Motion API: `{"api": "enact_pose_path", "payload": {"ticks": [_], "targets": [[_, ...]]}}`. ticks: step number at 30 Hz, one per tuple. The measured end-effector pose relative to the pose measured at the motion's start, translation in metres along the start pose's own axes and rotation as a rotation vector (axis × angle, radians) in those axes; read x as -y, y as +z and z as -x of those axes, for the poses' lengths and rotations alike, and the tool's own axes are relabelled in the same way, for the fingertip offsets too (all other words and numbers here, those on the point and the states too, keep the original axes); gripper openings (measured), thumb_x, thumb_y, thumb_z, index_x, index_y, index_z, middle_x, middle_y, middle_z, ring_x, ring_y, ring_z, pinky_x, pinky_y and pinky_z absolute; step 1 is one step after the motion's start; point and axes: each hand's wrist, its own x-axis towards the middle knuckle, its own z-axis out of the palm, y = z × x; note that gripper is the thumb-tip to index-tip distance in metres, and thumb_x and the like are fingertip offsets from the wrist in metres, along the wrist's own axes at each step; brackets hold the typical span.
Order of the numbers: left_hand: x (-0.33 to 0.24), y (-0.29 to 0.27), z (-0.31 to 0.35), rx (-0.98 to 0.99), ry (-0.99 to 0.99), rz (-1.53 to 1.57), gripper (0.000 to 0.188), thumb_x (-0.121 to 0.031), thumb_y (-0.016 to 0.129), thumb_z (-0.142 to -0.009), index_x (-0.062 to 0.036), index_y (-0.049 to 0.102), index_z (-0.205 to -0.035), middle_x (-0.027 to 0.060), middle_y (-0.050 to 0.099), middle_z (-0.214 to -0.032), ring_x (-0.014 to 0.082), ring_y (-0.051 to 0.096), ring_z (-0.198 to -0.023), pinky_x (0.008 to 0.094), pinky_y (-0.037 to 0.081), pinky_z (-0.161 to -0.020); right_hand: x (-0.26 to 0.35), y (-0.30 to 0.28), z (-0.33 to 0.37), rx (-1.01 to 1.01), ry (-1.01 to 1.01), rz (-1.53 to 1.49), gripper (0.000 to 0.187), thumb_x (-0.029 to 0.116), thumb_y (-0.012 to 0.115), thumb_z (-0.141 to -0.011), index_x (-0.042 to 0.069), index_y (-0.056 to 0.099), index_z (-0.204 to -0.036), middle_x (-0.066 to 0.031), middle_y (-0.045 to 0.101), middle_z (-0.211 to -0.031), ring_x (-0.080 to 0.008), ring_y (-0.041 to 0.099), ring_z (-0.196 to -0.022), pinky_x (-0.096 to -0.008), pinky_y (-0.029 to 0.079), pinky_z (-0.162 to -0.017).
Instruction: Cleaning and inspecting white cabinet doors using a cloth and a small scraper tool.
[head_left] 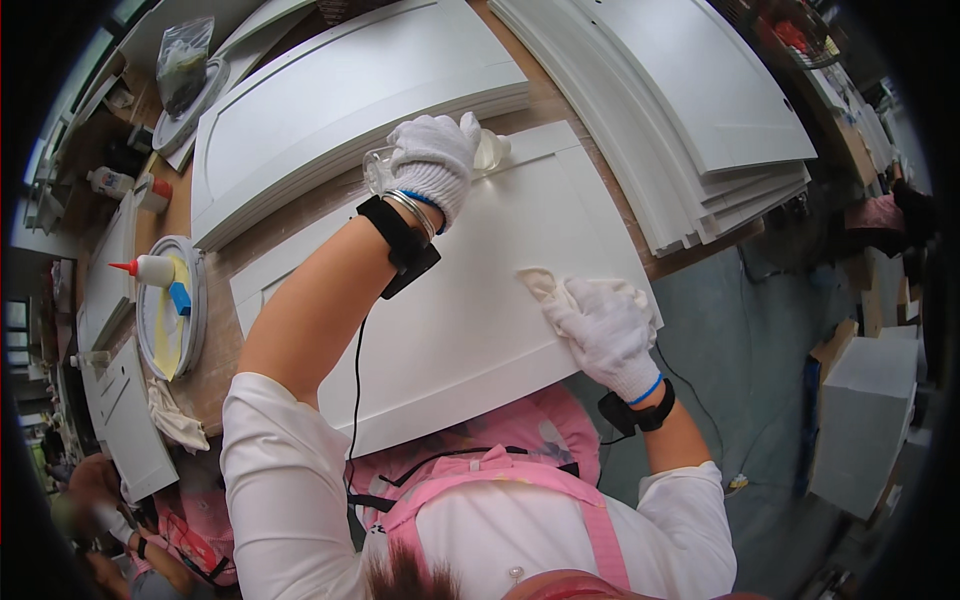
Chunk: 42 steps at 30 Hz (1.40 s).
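My left hand (432,155), in a white knitted glove, is closed around a clear plastic bottle (379,171). The bottle lies sideways over the far edge of a white panel (440,320), and a whitish end (492,150) sticks out past my fingers. My right hand (608,328), gloved the same way, presses a white cloth (538,284) onto the panel near its right edge. The cloth's loose corner spreads out to the left of my fingers. The panel lies flat in front of me and has a raised frame along its sides.
White panels (360,75) are stacked beyond, with another stack (700,90) at the far right. To the left, a round lid (150,335) carries a red-tipped glue bottle (152,269) and a blue block (180,298). A crumpled cloth (175,415) lies nearby. Another person's arm (165,565) shows at lower left.
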Motion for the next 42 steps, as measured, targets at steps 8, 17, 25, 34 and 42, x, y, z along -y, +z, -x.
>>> {"api": "enact_pose_path", "payload": {"ticks": [8, 17, 25, 34, 42], "targets": [[0.035, 0.016, 0.022, 0.098, -0.084, -0.046, 0.043, -0.02, 0.053, -0.101, -0.0127, 0.048, -0.142, 0.0083, 0.07, -0.101, 0.0265, 0.072, -0.094, 0.0427, 0.056, -0.064, -0.001, 0.006, 0.003, -0.039, 0.005, -0.047, 0.035, 0.016, 0.064, -0.081, 0.016, 0.068, -0.115, -0.0078, 0.059, -0.107, -0.0283, 0.059, -0.084, -0.0432, 0.048, -0.07], [0.127, 0.069, 0.136, 0.06, -0.282, 0.176, 0.093, -0.027, 0.082, -0.076, -0.0141, 0.031, -0.153, 0.0172, 0.062, -0.114, 0.0333, 0.063, -0.103, 0.0444, 0.052, -0.089, 0.005, 0.008, -0.009, -0.081, -0.01, -0.175, 0.027, 0.012, 0.066, -0.077, 0.014, 0.071, -0.104, -0.0071, 0.06, -0.097, -0.0296, 0.061, -0.08, -0.0426, 0.049, -0.066], [0.237, 0.15, 0.236, -0.602, -0.687, 0.948, 0.081, -0.02, 0.083, -0.074, -0.007, 0.039, -0.14, 0.0176, 0.059, -0.124, 0.0307, 0.058, -0.118, 0.0419, 0.048, -0.101, 0.017, 0.017, 0.004, -0.037, 0.081, 0.066, 0.041, 0.007, 0.068, -0.074, 0.023, 0.072, -0.111, -0.0082, 0.064, -0.122, -0.0319, 0.062, -0.101, -0.0449, 0.049, -0.086], [0.313, 0.224, 0.236, -0.966, -1.031, 1.071, 0.066, -0.006, 0.086, -0.074, -0.0046, 0.049, -0.129, 0.0099, 0.064, -0.117, 0.0209, 0.064, -0.107, 0.0357, 0.056, -0.091, -0.002, 0.019, -0.005, -0.067, 0.397, -0.459, 0.04, -0.006, 0.058, -0.079, 0.005, 0.067, -0.117, -0.014, 0.062, -0.122, -0.0321, 0.061, -0.112, -0.0407, 0.049, -0.097], [0.293, 0.248, 0.247, -0.888, -0.823, 1.269, 0.099, -0.027, 0.088, -0.076, -0.001, 0.027, -0.151, 0.0195, 0.05, -0.14, 0.0302, 0.051, -0.13, 0.0388, 0.041, -0.109, 0.018, -0.026, -0.109, -0.034, 0.503, 0.216, 0.02, 0.019, 0.064, -0.09, 0.012, 0.066, -0.109, -0.0154, 0.062, -0.113, -0.0367, 0.062, -0.103, -0.0456, 0.052, -0.085]]}}
